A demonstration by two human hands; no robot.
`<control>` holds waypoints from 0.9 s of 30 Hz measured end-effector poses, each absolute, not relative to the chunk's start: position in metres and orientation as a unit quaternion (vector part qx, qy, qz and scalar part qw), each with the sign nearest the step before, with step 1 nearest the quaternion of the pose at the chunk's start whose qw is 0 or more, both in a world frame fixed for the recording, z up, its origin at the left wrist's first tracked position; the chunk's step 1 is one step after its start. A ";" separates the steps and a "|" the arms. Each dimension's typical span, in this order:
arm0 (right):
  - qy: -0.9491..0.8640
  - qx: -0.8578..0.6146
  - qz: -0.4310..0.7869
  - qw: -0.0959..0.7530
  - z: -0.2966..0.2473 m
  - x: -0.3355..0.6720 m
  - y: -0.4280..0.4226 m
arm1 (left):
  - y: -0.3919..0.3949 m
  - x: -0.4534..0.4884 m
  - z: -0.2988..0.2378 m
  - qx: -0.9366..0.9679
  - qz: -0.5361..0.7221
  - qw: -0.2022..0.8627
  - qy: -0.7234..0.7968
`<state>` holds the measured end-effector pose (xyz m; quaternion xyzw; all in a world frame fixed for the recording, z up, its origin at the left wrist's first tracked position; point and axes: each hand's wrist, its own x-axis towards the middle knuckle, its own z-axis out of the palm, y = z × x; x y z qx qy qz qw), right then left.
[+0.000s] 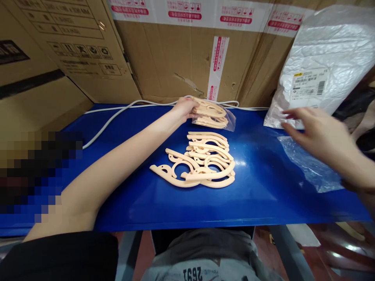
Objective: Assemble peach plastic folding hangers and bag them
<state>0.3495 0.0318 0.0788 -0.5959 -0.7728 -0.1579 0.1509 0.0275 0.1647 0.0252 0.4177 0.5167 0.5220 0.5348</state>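
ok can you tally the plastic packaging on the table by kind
Clear bag in the left hand, with beige pieces inside: 1
Loose clear plastic near the right hand: 1
White parcel bag with a printed label: 1
Total: 3

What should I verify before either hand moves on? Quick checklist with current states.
1. Left hand gripping the clear bag of beige hangers: ok, held at its left end.
2. Clear bag sealed: cannot tell, the hand covers that end.
3. Right hand free: ok, it appears to hold nothing, though blurred.
4. Loose beige hangers neatly stacked: not ok, they overlap askew on the blue table.
5. Clear plastic wrapper away from the right arm: not ok, it lies right by it.
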 end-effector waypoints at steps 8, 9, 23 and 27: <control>-0.831 -0.465 0.103 0.286 0.070 0.235 0.094 | 0.116 0.025 0.048 0.476 0.603 0.465 0.440; -0.818 -0.493 0.082 0.284 0.070 0.237 0.102 | 0.108 0.019 0.052 0.491 0.608 0.454 0.429; -0.580 -0.455 0.597 0.318 0.054 0.222 0.070 | 0.037 -0.023 0.056 0.433 0.488 0.599 0.465; -0.542 -0.481 0.614 0.311 0.049 0.221 0.052 | 0.029 -0.049 0.052 0.399 0.483 0.578 0.522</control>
